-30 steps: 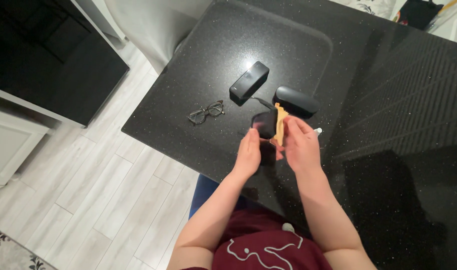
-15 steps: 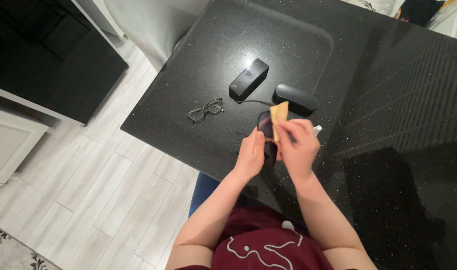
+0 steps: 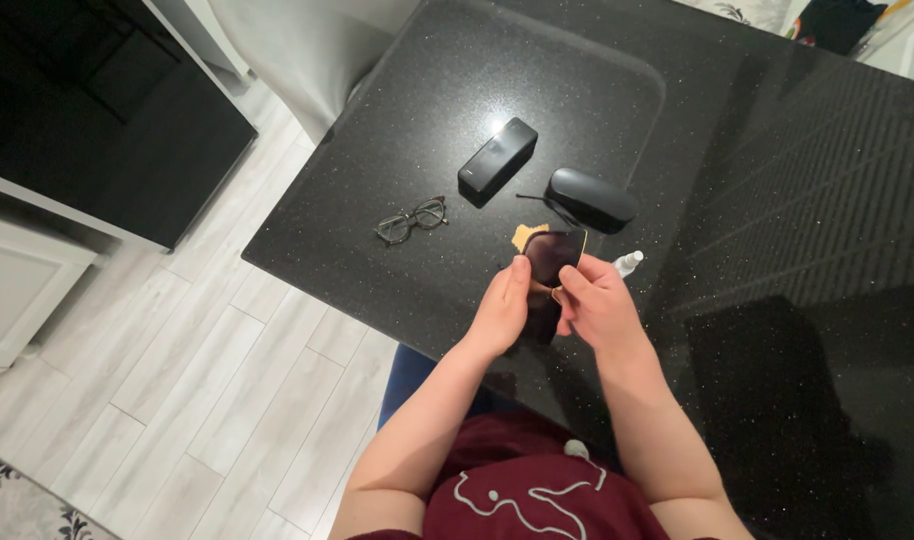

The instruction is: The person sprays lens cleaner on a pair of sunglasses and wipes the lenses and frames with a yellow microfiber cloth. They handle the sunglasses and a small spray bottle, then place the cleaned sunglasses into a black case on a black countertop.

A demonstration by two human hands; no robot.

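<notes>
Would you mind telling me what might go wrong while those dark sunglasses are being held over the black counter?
The sunglasses are held by both hands, left hand and right hand, above the hard counter; a slip could chip a lens. The small white bottle lies right beside the right hand and might get knocked. The eyeglasses sit near the counter's edge and could be swept off.

Dark-lensed sunglasses (image 3: 555,258) with a thin gold frame, held upright above the black table, yellow cloth (image 3: 526,236) behind.

bright overhead glare, sharp focus
</notes>
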